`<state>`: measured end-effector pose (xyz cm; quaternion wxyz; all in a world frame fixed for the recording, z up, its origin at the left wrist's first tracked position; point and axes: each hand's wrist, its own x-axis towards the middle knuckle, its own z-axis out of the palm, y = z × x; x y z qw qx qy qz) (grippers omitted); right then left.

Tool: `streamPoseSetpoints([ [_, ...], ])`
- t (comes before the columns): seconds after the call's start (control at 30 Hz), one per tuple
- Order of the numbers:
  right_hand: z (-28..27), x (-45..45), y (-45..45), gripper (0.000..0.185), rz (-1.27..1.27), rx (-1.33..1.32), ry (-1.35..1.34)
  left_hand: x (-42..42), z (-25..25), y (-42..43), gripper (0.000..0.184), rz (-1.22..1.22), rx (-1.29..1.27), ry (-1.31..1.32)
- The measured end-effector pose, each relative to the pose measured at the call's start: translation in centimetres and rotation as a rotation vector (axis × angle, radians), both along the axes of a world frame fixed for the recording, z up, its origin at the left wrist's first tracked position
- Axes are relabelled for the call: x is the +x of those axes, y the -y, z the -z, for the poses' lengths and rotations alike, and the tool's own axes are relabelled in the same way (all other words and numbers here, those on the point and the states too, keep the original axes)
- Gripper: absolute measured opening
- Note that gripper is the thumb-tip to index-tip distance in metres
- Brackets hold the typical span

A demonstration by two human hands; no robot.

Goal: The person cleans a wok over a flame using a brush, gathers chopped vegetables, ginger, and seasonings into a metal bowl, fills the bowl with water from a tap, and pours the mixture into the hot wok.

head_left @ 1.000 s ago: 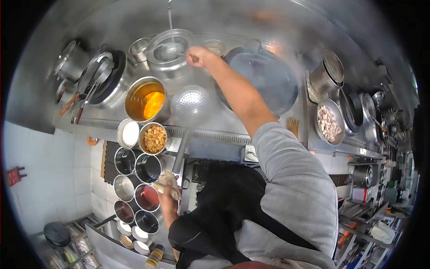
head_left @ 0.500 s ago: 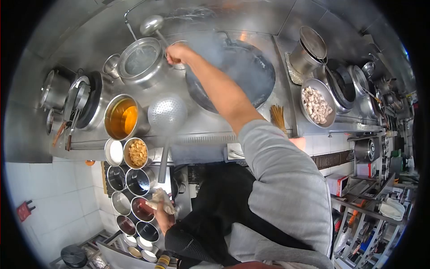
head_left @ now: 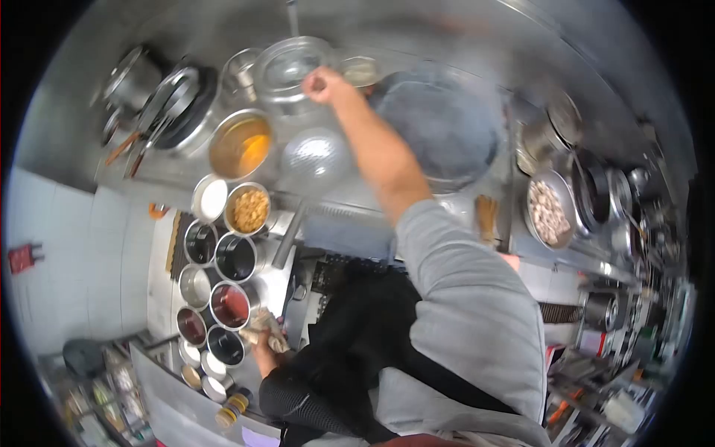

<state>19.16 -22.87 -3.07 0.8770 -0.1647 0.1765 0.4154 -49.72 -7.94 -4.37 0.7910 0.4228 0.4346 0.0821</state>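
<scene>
Near twelve o'clock, right hand (head_left: 323, 86) curled tight round ladle handle (head_left: 319, 85) (bowl hard to make out), by metal pot (head_left: 287, 106) at eleven. Looks like ladle work at pot; calls for steady, level wrist. At seven, left hand (head_left: 263, 346) clutches soft, crumpled cloth (head_left: 275, 337). Eleven, nearer: round, perforated strainer (head_left: 314, 155). One o'clock: wok (head_left: 439, 138), broad, dark, under pale haze.

Tan brush (head_left: 486, 217): right of the right fingers (head_left: 311, 86), lower down.
Red wall fixture (head_left: 22, 258): far left of the left fingers (head_left: 261, 340), higher.
</scene>
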Motion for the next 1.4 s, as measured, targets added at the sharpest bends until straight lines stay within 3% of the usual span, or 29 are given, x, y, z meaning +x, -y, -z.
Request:
streamPoseSetpoints([
  [0.03, -2.0, -3.2, 1.2, 0.021, 0.047, 0.074, -0.081, -0.2, 0.6, -0.4, 0.054, 0.061, -0.034, 0.048],
  [0.1, -2.6, -5.8, 4.2, 0.022, -0.064, 0.198, 0.044, 0.3, 2.8, -0.8, 0.058, 0.091, -0.043, 0.097],
  [0.2, -7.7, -11.5, 10.5, 0.023, 0.087, 0.088, 0.116, 3.3, 2.9, 0.1, 0.062, 0.324, -0.04, 0.109],
  [0.3, -12.4, -16.3, 18.9, 0.023, 0.059, -0.141, 0.316, 7.6, 4.5, 3.1, 0.067, 0.531, -0.079, 0.184],
  [0.33, -13.0, -17.3, 22.0, 0.012, 0.091, -0.213, 0.406, 9.4, 2.7, 5.7, 0.065, 0.56, -0.087, 0.234],
  [0.4, -14.5, -19.1, 28.9, 0.019, 0.073, -0.321, 0.452, 13.2, 2.9, 8.9, 0.064, 0.67, -0.247, 0.156],
  [0.47, -17.2, -22.6, 34.4, 0.016, 0.083, -0.639, 0.438, 17.5, 3.5, 13.2, 0.056, 0.807, -0.217, 0.241],
  [0.5, -18.2, -24.5, 36.7, 0.025, 0.083, -0.808, 0.49, 19.9, 3.1, 15.6, 0.05, 0.918, -0.184, 0.205],
  [0.63, -17.5, -29.8, 47.1, 0.024, -0.168, -1.195, 0.697, 28.0, 3.3, 25.0, 0.047, 1.058, -0.319, 0.221],
  [0.73, -16.9, -35.4, 52.0, 0.027, -0.15, -1.372, 0.645, 29.3, 4.0, 28.2, 0.043, 0.985, -0.343, 0.227],
  [0.83, -20.7, -42.7, 50.6, 0.035, -0.236, -1.719, 0.571, 28.1, 2.1, 28.4, 0.045, 1.057, -0.323, 0.288],
  [0.97, -22.1, -49.2, 49.5, 0.026, -0.395, -1.873, 0.551, 24.6, 1.1, 24.6, 0.046, 0.97, -0.299, 0.345],
  [1.0, -22.0, -50.3, 48.6, 0.024, -0.322, -1.858, 0.573, 24.4, 0.9, 23.1, 0.046, 0.926, -0.285, 0.361],
  [1.07, -21.2, -50.3, 46.6, 0.034, -0.33, -1.87, 0.607, 24.4, 1.8, 20.1, 0.046, 0.846, -0.198, 0.265],
  [1.1, -20.2, -49.1, 45.1, 0.038, -0.368, -2.004, 0.694, 24.5, 2.1, 18.7, 0.046, 0.795, -0.109, 0.168],
  [1.17, -15.3, -44.1, 43.6, 0.04, -0.222, -2.26, 1.353, 24.3, 2.2, 16.1, 0.042, 0.764, -0.128, 0.141],
  [1.23, -12.0, -36.6, 38.6, 0.036, -0.113, -2.22, 1.344, 24.0, 2.1, 13.6, 0.039, 0.734, -0.12, 0.106],
  [1.27, -12.0, -32.2, 35.6, 0.033, -0.24, -1.934, 1.063, 23.8, 2.1, 12.6, 0.038, 0.708, -0.148, 0.142],
  [1.3, -9.7, -27.1, 34.5, 0.032, -0.083, -1.324, 0.725, 23.6, 2.0, 11.6, 0.038, 0.697, -0.145, 0.152],
  [1.37, -7.3, -20.2, 28.3, 0.032, -0.169, -1.706, 0.976, 22.8, 1.6, 9.3, 0.038, 0.635, -0.169, 0.153],
  [1.4, -7.1, -17.8, 24.4, 0.032, -0.171, -1.689, 1.018, 22.2, 1.6, 7.1, 0.046, 0.718, -0.215, 0.153],
])
